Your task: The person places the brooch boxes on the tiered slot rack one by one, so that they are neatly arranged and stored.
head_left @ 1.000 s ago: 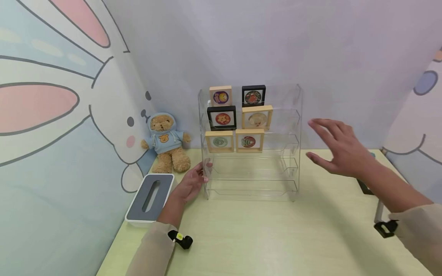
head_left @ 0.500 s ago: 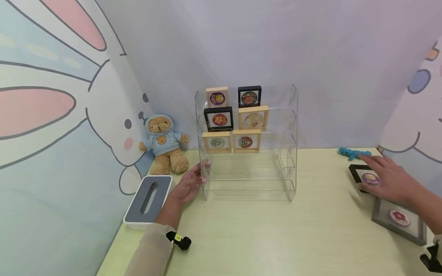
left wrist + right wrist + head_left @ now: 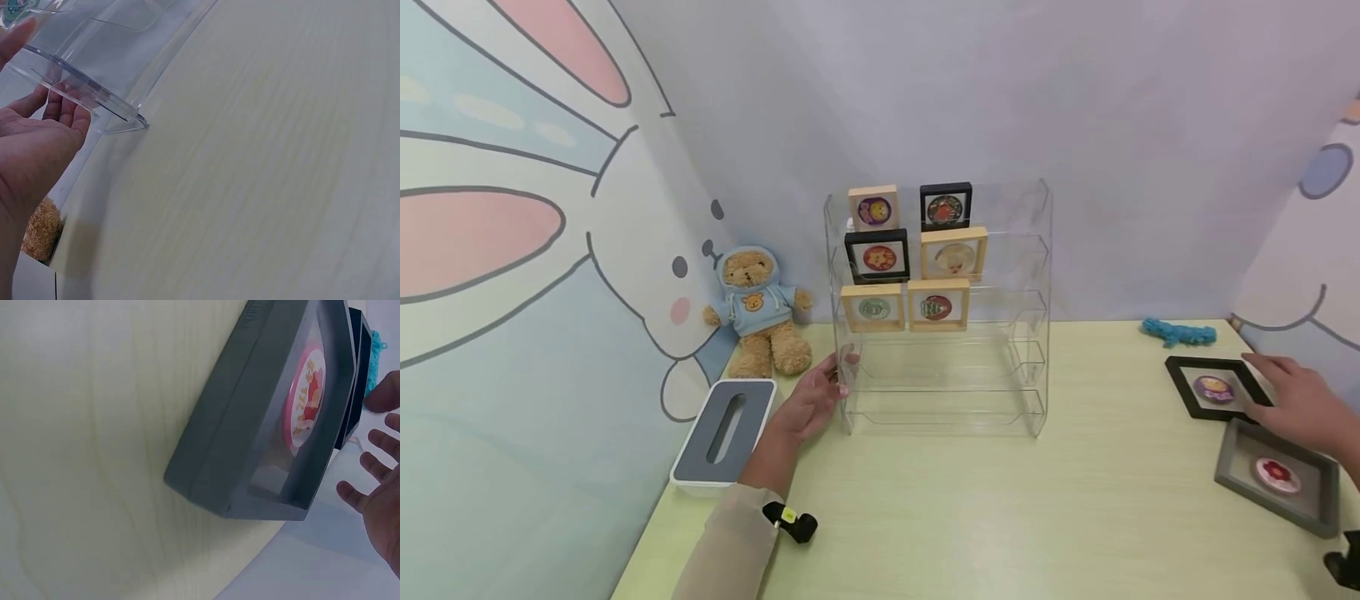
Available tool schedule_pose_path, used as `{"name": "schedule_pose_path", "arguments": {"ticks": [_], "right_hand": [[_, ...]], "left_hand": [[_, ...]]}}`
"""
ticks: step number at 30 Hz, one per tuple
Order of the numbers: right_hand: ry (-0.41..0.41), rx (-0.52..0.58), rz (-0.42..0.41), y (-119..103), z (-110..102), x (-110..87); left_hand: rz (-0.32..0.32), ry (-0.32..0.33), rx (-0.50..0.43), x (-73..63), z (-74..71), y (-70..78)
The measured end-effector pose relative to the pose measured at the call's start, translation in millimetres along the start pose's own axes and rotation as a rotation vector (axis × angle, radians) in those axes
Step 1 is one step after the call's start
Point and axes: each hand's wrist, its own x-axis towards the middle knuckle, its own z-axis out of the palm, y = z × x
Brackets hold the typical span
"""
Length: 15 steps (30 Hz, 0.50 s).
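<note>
A clear tiered display rack (image 3: 951,367) stands on the table, with several small framed badges on its upper tiers. My left hand (image 3: 811,400) holds the rack's left side, thumb and fingers on either side of the panel (image 3: 94,94) in the left wrist view. On the right, my right hand (image 3: 1303,408) is at the right edge of a black frame (image 3: 1178,379) holding a purple and yellow badge. In the right wrist view its fingers (image 3: 375,465) are spread, with nothing gripped. Nearer me lies a grey frame (image 3: 1240,482) with a red flower badge.
A teddy bear (image 3: 760,304) in a blue hoodie sits left of the rack. In front of it is a white tissue box (image 3: 700,433) with a grey lid. Blue stringy material (image 3: 1178,333) lies behind the black frame. Walls border the table (image 3: 970,508) behind and at the sides.
My right hand has moved from beside the rack to the right and down, first over the black frame, then to its right edge. The left hand stays on the rack.
</note>
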Motion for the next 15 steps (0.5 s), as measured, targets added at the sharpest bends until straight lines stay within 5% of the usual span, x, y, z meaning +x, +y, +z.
{"name": "schedule_pose_path", "arguments": {"ticks": [15], "right_hand": [[-0.252, 0.072, -0.01, -10, -14, 25.5]], "left_hand": [[0.013, -0.005, -0.008, 0.1, 0.8, -0.8]]}}
